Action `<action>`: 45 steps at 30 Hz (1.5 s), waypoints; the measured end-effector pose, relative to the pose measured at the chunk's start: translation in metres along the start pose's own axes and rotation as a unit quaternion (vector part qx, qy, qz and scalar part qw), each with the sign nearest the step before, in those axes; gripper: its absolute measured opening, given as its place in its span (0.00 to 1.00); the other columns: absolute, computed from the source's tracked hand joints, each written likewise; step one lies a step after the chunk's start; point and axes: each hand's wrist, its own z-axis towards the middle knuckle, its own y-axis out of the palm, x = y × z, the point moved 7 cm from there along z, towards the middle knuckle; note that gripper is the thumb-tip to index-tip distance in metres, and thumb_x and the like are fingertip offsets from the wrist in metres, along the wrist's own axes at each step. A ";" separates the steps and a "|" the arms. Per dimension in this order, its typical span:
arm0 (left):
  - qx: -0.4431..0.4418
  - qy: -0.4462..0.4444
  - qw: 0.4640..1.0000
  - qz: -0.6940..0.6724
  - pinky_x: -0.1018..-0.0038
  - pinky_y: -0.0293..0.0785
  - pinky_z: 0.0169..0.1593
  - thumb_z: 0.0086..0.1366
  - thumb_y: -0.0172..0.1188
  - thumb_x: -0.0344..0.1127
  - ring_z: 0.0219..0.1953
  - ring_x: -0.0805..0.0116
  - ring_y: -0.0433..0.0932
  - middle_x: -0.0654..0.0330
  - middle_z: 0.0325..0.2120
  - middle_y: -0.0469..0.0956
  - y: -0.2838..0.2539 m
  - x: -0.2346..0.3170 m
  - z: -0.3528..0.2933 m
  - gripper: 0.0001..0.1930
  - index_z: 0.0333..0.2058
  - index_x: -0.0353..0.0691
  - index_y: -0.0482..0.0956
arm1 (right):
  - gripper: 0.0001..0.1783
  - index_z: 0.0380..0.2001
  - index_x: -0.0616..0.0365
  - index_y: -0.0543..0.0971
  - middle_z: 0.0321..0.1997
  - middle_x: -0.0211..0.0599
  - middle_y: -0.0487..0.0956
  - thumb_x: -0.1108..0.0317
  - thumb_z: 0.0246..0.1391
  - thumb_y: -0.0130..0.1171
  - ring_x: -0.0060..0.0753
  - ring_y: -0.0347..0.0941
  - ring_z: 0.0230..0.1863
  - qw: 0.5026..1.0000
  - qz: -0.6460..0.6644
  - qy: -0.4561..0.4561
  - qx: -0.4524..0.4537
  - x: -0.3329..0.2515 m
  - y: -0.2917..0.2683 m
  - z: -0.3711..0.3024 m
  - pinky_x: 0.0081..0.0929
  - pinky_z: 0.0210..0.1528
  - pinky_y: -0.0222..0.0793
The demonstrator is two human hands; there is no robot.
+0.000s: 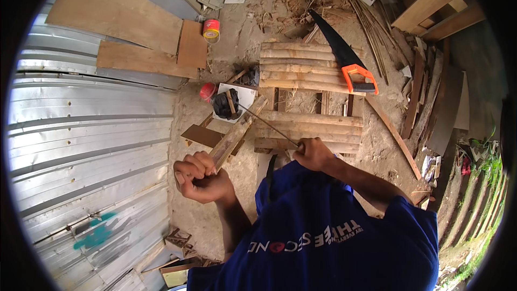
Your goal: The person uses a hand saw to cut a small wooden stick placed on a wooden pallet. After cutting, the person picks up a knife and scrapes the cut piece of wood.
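Observation:
My left hand [202, 179] is closed around the near end of a flat wooden slat [237, 132] that slants up and to the right over the dirt. My right hand [312, 153] grips one end of a thin, long strip [266, 124]; the strip runs up-left across the slat toward a white board [246, 96]. Both hands are just above my blue shirt [334, 231]. Right behind the hands lies a low rack of split bamboo poles [307, 121].
A handsaw with an orange handle [353, 67] lies on the rack's far right. Corrugated metal sheets [91, 140] fill the left. A black lump [223, 105] sits on the white board beside a red cap [207, 91]. A red-and-yellow tin [211, 30], plywood boards [140, 56], planks [431, 91].

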 end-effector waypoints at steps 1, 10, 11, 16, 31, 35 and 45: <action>0.025 -0.010 0.999 -0.019 0.78 0.47 0.17 0.65 0.41 0.43 0.11 0.75 0.48 0.65 0.10 0.49 -0.005 -0.004 0.003 0.18 0.18 0.43 0.55 | 0.12 0.31 0.63 0.79 0.26 0.53 0.79 0.65 0.45 0.62 0.52 0.79 0.31 0.997 0.031 -0.070 0.000 -0.006 -0.002 -0.001 0.40 0.35 0.75; -0.001 -0.017 1.000 -0.021 0.77 0.47 0.18 0.64 0.42 0.43 0.11 0.75 0.47 0.65 0.11 0.49 -0.007 -0.002 0.002 0.17 0.18 0.44 0.54 | 0.12 0.30 0.64 0.79 0.23 0.49 0.80 0.65 0.46 0.62 0.45 0.79 0.25 0.988 0.028 -0.149 0.011 0.001 -0.005 -0.020 0.37 0.29 0.74; -0.020 -0.017 1.000 -0.014 0.77 0.47 0.18 0.64 0.42 0.43 0.12 0.75 0.47 0.66 0.11 0.49 -0.003 -0.003 0.002 0.17 0.18 0.44 0.55 | 0.13 0.30 0.66 0.79 0.22 0.49 0.80 0.65 0.46 0.61 0.42 0.79 0.23 0.983 0.037 -0.174 0.034 -0.004 -0.008 -0.022 0.36 0.27 0.74; 0.008 -0.010 0.999 0.034 0.77 0.46 0.18 0.64 0.42 0.43 0.12 0.76 0.48 0.66 0.11 0.50 -0.003 -0.003 -0.003 0.17 0.18 0.44 0.55 | 0.10 0.28 0.65 0.78 0.20 0.47 0.78 0.67 0.46 0.61 0.43 0.78 0.21 0.990 0.061 -0.129 -0.003 -0.008 -0.006 -0.015 0.35 0.25 0.73; 0.062 -0.024 0.995 0.080 0.78 0.45 0.17 0.67 0.42 0.46 0.11 0.76 0.47 0.68 0.12 0.48 0.002 -0.012 0.010 0.21 0.17 0.48 0.52 | 0.16 0.32 0.63 0.79 0.24 0.55 0.80 0.59 0.48 0.62 0.55 0.80 0.28 0.977 0.052 -0.204 0.032 -0.032 0.011 0.018 0.43 0.32 0.78; 0.069 -0.024 0.995 0.070 0.77 0.44 0.17 0.67 0.42 0.46 0.11 0.76 0.46 0.68 0.12 0.47 0.009 -0.019 0.018 0.21 0.17 0.48 0.52 | 0.16 0.30 0.63 0.78 0.22 0.53 0.79 0.58 0.48 0.62 0.57 0.78 0.27 0.982 0.006 -0.177 0.066 -0.030 0.003 0.033 0.44 0.32 0.77; 0.059 -0.049 0.995 0.057 0.80 0.45 0.16 0.69 0.39 0.45 0.11 0.77 0.46 0.68 0.12 0.48 0.030 -0.022 0.037 0.20 0.18 0.46 0.53 | 0.17 0.24 0.69 0.78 0.24 0.61 0.78 0.61 0.50 0.56 0.60 0.79 0.27 0.987 -0.069 -0.141 0.042 0.002 0.008 0.079 0.44 0.31 0.78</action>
